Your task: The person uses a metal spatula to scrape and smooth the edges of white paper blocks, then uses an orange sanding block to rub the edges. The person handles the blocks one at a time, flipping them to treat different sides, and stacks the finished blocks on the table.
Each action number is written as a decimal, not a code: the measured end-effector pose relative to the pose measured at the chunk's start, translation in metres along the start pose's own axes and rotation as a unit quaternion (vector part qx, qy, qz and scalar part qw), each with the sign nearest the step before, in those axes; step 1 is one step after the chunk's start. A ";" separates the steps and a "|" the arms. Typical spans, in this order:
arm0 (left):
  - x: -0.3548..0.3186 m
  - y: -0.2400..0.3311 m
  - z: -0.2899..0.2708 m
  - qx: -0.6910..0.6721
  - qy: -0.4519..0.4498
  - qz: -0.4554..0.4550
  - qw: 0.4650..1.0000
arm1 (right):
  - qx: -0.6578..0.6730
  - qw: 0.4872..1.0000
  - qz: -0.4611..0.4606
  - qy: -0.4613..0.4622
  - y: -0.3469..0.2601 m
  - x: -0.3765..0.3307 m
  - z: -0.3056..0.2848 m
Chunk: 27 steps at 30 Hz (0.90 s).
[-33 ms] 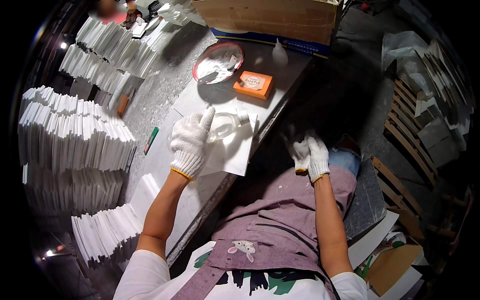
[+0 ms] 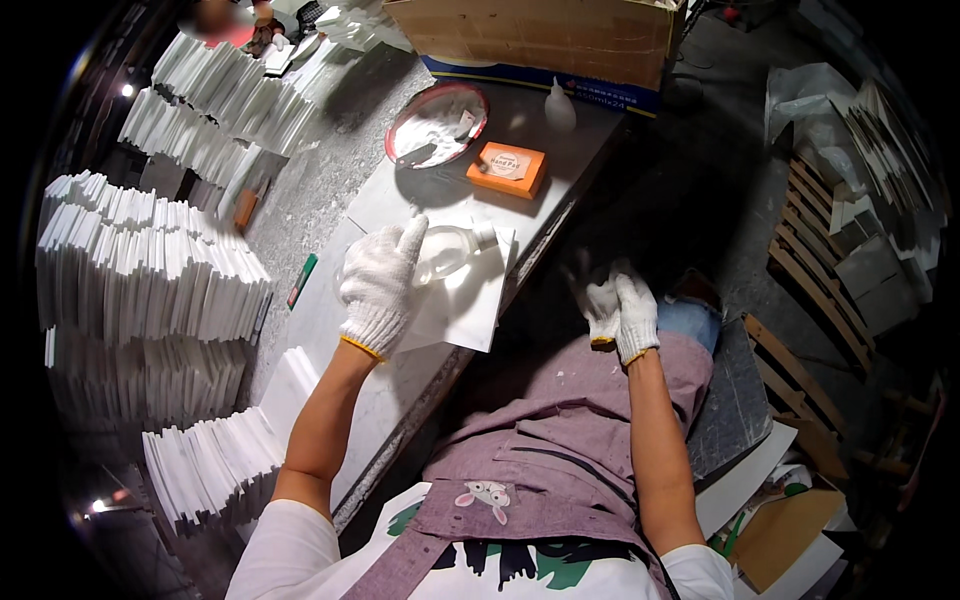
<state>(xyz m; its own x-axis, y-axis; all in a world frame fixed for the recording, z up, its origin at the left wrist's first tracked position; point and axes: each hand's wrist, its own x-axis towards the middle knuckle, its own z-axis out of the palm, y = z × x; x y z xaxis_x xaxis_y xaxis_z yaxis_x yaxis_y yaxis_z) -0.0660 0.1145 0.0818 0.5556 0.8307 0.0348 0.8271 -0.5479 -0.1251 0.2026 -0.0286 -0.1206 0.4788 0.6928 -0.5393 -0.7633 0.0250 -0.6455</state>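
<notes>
My left hand [image 2: 380,275], in a white knit glove, is wrapped round a clear plastic bottle [image 2: 450,252] with one finger stretched out along it. The bottle lies tilted over a white tile [image 2: 470,315] on the bench, its whitish cap end toward the right. Beside my lap, past the bench's edge, my right hand [image 2: 638,310] is gloved too and closed on a second white knit glove [image 2: 600,308] with a yellow cuff. That glove's far end is blurred, and the fingertips are partly hidden.
Farther along the bench [image 2: 375,215] are a red-rimmed bowl of white powder [image 2: 440,150], an orange box [image 2: 508,170], a white squeeze bottle [image 2: 559,108] and a large carton [image 2: 540,40]. Stacks of white tiles [image 2: 150,270] stand at left, a green-and-black bar [image 2: 302,282] nearer. Wooden pallets [image 2: 815,270] lie at right.
</notes>
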 end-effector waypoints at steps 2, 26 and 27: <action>0.001 0.002 -0.003 -0.013 0.009 -0.007 1.000 | 0.005 1.000 0.006 -0.006 -0.002 0.001 -0.001; -0.105 -0.107 0.064 -0.380 0.411 -0.480 0.676 | -0.094 0.993 -0.078 -0.005 0.004 0.003 -0.003; -0.107 -0.109 0.072 -0.368 0.413 -0.480 0.681 | -0.088 0.994 -0.070 -0.007 0.003 0.002 -0.001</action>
<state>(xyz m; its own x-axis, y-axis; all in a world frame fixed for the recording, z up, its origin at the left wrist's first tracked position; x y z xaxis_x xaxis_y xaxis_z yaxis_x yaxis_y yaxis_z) -0.2214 0.0926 0.0208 -0.6639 0.6684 0.3354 0.4932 0.0542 0.8682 0.2021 -0.0277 -0.1240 0.5681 0.7010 -0.4312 -0.6015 -0.0040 -0.7989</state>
